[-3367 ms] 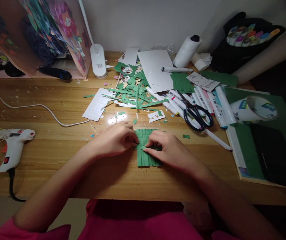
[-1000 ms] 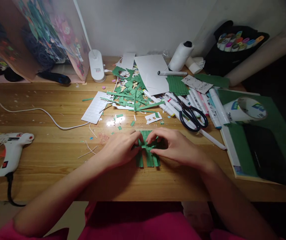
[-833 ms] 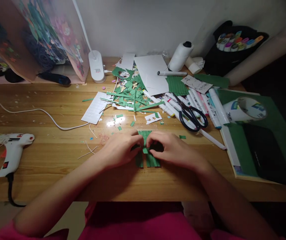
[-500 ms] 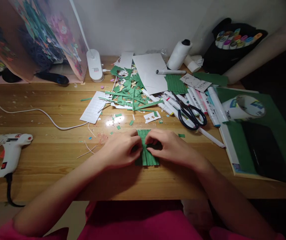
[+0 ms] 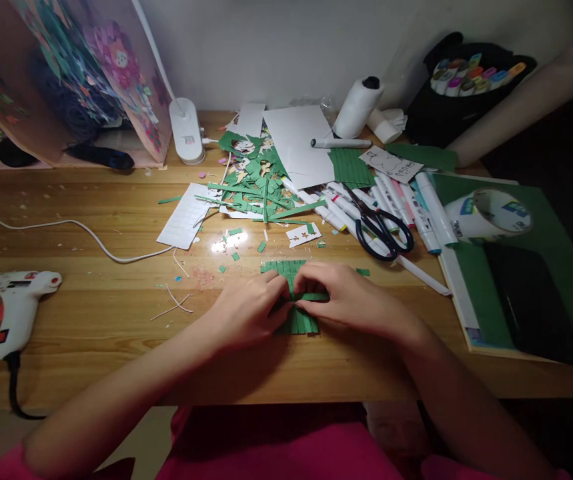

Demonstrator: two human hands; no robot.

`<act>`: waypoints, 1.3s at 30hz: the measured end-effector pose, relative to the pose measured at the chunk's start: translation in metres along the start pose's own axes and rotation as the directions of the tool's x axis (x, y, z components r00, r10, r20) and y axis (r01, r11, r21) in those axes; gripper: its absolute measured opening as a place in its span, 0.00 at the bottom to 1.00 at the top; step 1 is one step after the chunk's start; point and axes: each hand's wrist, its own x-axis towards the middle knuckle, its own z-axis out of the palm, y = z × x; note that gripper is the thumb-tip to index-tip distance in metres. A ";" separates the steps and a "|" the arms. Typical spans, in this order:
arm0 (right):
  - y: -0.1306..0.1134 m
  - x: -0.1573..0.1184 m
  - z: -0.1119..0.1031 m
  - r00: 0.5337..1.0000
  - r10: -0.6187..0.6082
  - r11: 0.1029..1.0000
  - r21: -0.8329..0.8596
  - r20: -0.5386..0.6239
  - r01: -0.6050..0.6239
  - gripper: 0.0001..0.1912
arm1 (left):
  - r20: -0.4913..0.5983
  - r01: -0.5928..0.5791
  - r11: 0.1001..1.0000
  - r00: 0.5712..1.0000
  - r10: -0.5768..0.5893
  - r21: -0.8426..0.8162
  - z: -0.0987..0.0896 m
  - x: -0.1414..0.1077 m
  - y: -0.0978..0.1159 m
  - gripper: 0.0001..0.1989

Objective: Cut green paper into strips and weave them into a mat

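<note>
Green paper mat (image 5: 302, 323) is seen on table (image 5: 326, 370), 8 o'clock from scissors (image 5: 375, 217). Fingertip gap now closed: mat's middle is pinched by left hand (image 5: 253, 301) and right hand (image 5: 342, 291), both curled. Strip (image 5: 317, 297) now exposed toward 3 o'clock; weave is probably being tightened.

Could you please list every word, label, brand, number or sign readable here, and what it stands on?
None reads clearly.
Tape roll: lettering too blurred.
Lamp base: label too small.
Card: handwriting too small.
Markers: print too small.
Black object: marks too faint.
Green weave: no writing visible.
</note>
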 end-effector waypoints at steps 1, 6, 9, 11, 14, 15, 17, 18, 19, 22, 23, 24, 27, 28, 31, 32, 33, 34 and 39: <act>-0.001 0.000 -0.001 1.000 0.018 0.999 0.027 0.000 -0.018 0.02 | -0.009 0.004 1.000 1.000 -0.004 0.005 0.001 0.000 0.001 0.09; -0.002 -0.003 -0.005 0.998 0.060 0.956 0.286 0.025 -0.064 0.08 | -0.054 0.020 1.000 0.998 -0.021 -0.012 0.005 0.001 0.004 0.11; 0.001 -0.004 -0.003 0.998 0.056 0.928 0.368 0.029 -0.062 0.21 | -0.045 0.031 0.999 0.998 -0.032 -0.025 0.006 0.003 0.002 0.10; 0.004 -0.004 -0.001 0.998 0.065 0.957 0.283 -0.001 -0.062 0.29 | -0.026 0.029 0.999 0.999 -0.029 -0.024 0.006 0.004 0.001 0.10; 0.006 -0.003 0.003 0.999 0.035 0.997 0.073 -0.026 -0.033 0.28 | 0.002 0.027 0.999 1.000 -0.027 -0.030 0.005 0.005 -0.001 0.09; 0.005 -0.003 0.004 1.000 0.018 0.999 0.031 -0.024 -0.018 0.27 | 0.009 0.028 0.999 1.000 -0.028 -0.036 0.004 0.006 -0.001 0.09; 0.003 -0.003 0.005 1.000 0.000 1.000 -0.007 -0.019 0.000 0.26 | 0.018 0.026 0.998 1.000 -0.025 -0.048 0.003 0.006 -0.001 0.09; 0.002 -0.002 0.005 1.000 -0.003 1.000 -0.012 -0.016 0.003 0.25 | 0.022 0.026 0.998 0.999 -0.025 -0.054 0.002 0.006 -0.001 0.09; 0.001 -0.002 0.005 1.000 -0.005 1.000 -0.015 -0.011 0.005 0.24 | 0.025 0.027 0.998 0.999 -0.025 -0.060 0.002 0.006 -0.001 0.09; -0.002 -0.002 0.004 1.000 -0.003 1.000 -0.024 0.004 0.004 0.20 | 0.027 0.025 0.997 0.999 -0.023 -0.067 0.001 0.006 -0.001 0.09; -0.002 -0.002 0.003 1.000 -0.003 1.000 -0.026 0.002 0.003 0.18 | 0.024 0.022 0.998 1.000 -0.020 -0.066 0.001 0.006 -0.001 0.09; -0.002 -0.002 0.003 1.000 -0.005 1.000 -0.027 -0.004 0.005 0.16 | 0.019 0.016 0.998 1.000 -0.015 -0.064 0.002 0.005 -0.002 0.09; 0.001 -0.001 0.003 1.000 -0.017 1.000 -0.011 -0.023 0.017 0.14 | 0.014 0.005 0.998 1.000 -0.004 -0.064 0.003 0.005 -0.002 0.09; 0.002 0.000 0.004 1.000 -0.017 1.000 0.003 -0.022 0.018 0.14 | 0.015 0.004 0.998 1.000 -0.004 -0.066 0.003 0.005 -0.003 0.09; 0.005 0.001 0.005 1.000 0.008 0.999 0.051 -0.016 -0.007 0.12 | 0.014 0.009 0.998 1.000 -0.008 -0.068 0.005 0.004 -0.003 0.09; 0.006 0.001 0.006 1.000 0.020 0.998 0.066 -0.020 -0.019 0.11 | 0.012 0.009 0.998 1.000 -0.008 -0.069 0.005 0.004 -0.003 0.08; 0.006 0.001 0.006 0.999 0.033 0.996 0.081 -0.026 -0.030 0.10 | 0.009 0.009 0.998 1.000 -0.008 -0.069 0.006 0.005 -0.004 0.08; 0.006 0.002 0.007 0.998 0.046 0.994 0.100 -0.034 -0.042 0.09 | 0.006 0.010 0.998 1.000 -0.010 -0.069 0.006 0.005 -0.004 0.08; 0.009 0.004 0.011 0.979 0.187 0.951 0.266 -0.077 -0.160 0.07 | 0.005 0.020 0.998 1.000 -0.019 -0.061 0.005 0.006 -0.004 0.08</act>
